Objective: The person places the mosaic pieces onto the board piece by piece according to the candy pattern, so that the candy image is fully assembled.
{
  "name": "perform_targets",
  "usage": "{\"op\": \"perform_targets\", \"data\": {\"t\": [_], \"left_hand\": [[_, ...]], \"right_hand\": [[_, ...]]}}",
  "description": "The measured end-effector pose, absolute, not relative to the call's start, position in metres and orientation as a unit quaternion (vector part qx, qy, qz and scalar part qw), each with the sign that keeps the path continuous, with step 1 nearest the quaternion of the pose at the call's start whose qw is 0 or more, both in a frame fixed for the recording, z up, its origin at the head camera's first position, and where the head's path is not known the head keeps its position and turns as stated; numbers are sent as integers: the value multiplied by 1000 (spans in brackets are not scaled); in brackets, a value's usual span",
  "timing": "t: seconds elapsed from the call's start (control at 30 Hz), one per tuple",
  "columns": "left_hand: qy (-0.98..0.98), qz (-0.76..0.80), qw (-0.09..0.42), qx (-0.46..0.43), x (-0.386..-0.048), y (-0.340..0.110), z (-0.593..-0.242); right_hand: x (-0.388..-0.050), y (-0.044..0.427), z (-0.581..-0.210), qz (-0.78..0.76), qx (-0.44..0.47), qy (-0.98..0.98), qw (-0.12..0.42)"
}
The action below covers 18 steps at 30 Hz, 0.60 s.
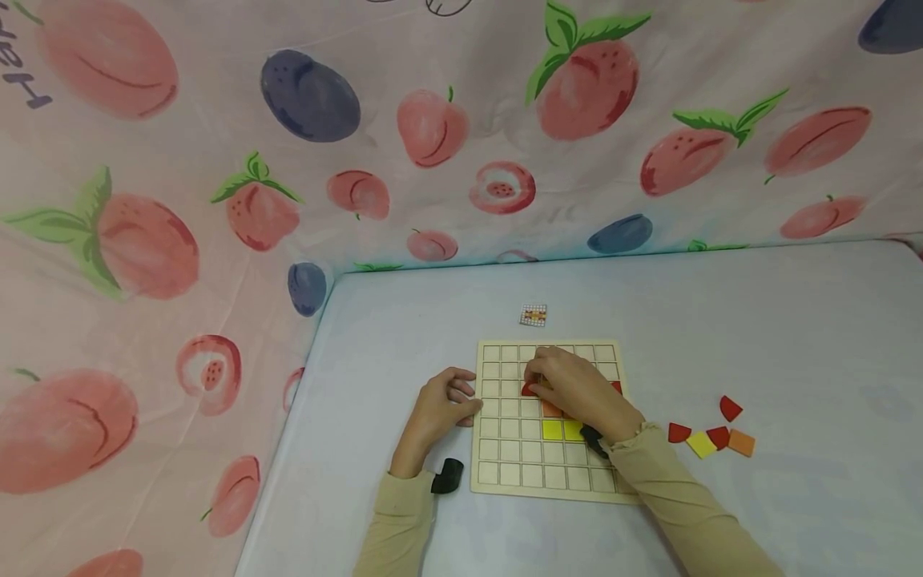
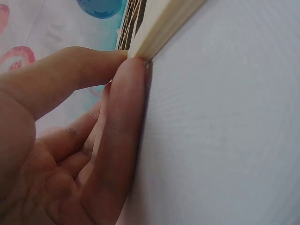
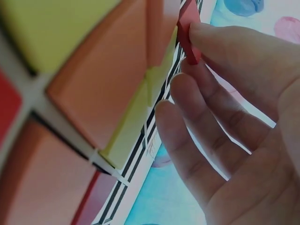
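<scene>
A wooden grid board lies flat on the table. At its left edge my left hand pinches the rim between thumb and forefinger; the left wrist view shows both fingertips against the pale board side. Over the upper middle of the grid, my right hand holds a red piece between thumb and fingers. Below that hand, orange and yellow tiles sit in grid squares. Another red piece shows at the right side of the board. My right hand hides part of the grid.
Right of the board lie loose pieces: red quarter-rounds, a yellow square and an orange square. A small pattern card lies behind the board. Fruit-printed cloth rises along the table's back and left.
</scene>
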<state>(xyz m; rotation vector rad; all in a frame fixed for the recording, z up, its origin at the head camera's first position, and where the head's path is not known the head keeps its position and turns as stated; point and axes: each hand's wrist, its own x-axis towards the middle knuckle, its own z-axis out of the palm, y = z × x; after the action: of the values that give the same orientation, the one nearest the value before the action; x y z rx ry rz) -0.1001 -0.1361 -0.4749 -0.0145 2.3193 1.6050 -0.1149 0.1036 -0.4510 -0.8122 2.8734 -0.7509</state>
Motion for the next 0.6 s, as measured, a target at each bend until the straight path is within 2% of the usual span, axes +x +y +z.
{"op": "perform_targets", "data": {"t": [0.6], "left_hand": [[808,565,167,-12,-101,-136,-473]], "right_hand": [[-117,102,-450,-244,-258,933,59]]}}
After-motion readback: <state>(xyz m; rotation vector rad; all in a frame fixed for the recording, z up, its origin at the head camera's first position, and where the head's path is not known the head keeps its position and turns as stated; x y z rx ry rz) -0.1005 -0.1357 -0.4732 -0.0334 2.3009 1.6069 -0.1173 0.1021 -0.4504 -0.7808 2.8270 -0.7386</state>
